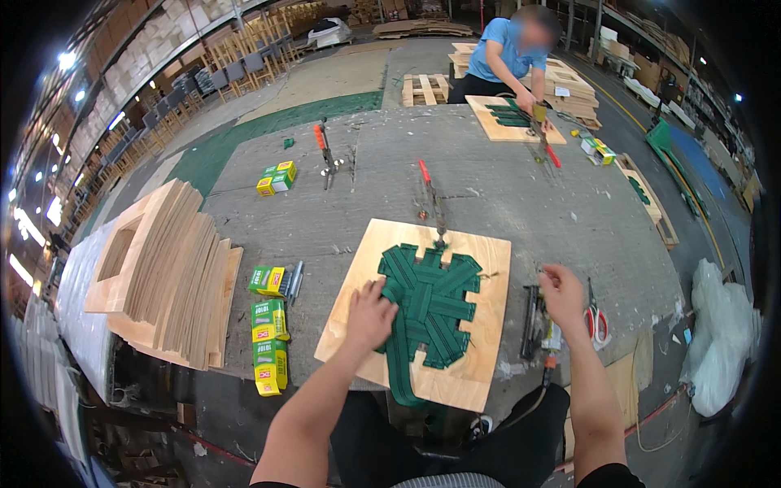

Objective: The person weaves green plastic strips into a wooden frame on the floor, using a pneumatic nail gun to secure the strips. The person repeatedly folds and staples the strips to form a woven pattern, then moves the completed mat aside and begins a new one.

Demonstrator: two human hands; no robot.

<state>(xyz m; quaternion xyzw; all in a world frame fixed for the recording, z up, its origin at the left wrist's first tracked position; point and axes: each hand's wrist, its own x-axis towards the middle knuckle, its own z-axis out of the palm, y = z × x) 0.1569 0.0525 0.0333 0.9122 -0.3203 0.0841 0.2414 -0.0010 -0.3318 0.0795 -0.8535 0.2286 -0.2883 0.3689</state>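
Note:
A pale plywood panel (476, 358) lies in front of me on the grey-covered table, with green webbing straps (427, 301) crossed over its middle. One loose strap end (399, 378) curves down past the panel's near edge. My left hand (373, 315) rests on the panel's left side, fingers spread and touching the webbing. Off the panel's right edge, my right hand (563, 299) is raised with its fingers curled; whatever they hold, if anything, is hidden. Beside it lies a dark staple gun (532, 325) with a hose. A red-handled toggle clamp (435, 203) meets the panel's far edge.
Stacked plywood panels (167, 276) stand at left. Green-yellow boxes (270, 321) line the table near them. Red-handled scissors (598, 321) lie at right. Another clamp (325, 154) stands farther back. Across the table a person (504, 61) works on another webbed panel (488, 122).

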